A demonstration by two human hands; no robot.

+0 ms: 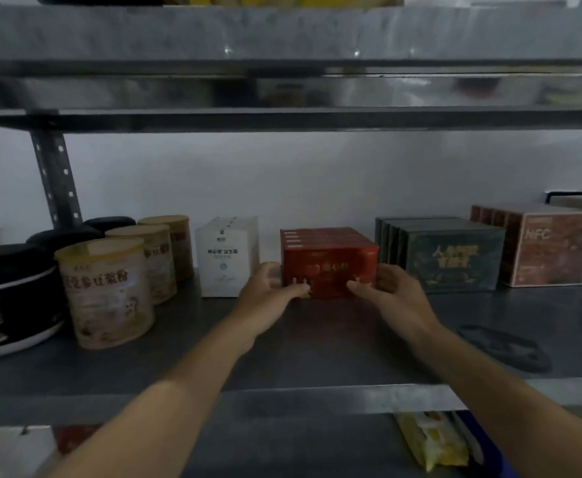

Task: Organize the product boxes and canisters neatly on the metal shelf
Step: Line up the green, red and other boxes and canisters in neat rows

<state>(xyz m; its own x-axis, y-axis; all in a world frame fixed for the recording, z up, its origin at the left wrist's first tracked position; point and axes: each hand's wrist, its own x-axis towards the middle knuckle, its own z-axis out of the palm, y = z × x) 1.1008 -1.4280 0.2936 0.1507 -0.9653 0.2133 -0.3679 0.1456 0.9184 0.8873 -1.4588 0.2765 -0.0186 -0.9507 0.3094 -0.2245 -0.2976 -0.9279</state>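
Both arms reach in over the metal shelf (317,343), and both hands are on the red boxes (329,260). The left hand (265,291) clasps the front left corner. Its fingers (272,270) curl round the side and the thumb lies flat on the front face. The right hand (393,289) mirrors it on the front right corner, thumb across the front and fingers wrapped round the side. So the front of that red row is gripped between the two hands.

The red boxes stand on edge, one behind another, at the middle of the shelf and towards the back. Just to their left is a row of white boxes (227,257), with a narrow gap between the two rows. To the right the green boxes (452,257) come very near the right hand; whether they touch the red row cannot be told. Beyond those, the NFC boxes (555,250) stand well over to the right.

At far left, three beige canisters (106,291) line up front to back. The black canisters (10,294) run beside them on the outside. An upright post (55,177) with punched holes rises behind them to the upper shelf (282,36). A dark patch (507,346) marks the shelf surface at right, too blurred to identify. A yellow packet (434,439) shows on the level below.
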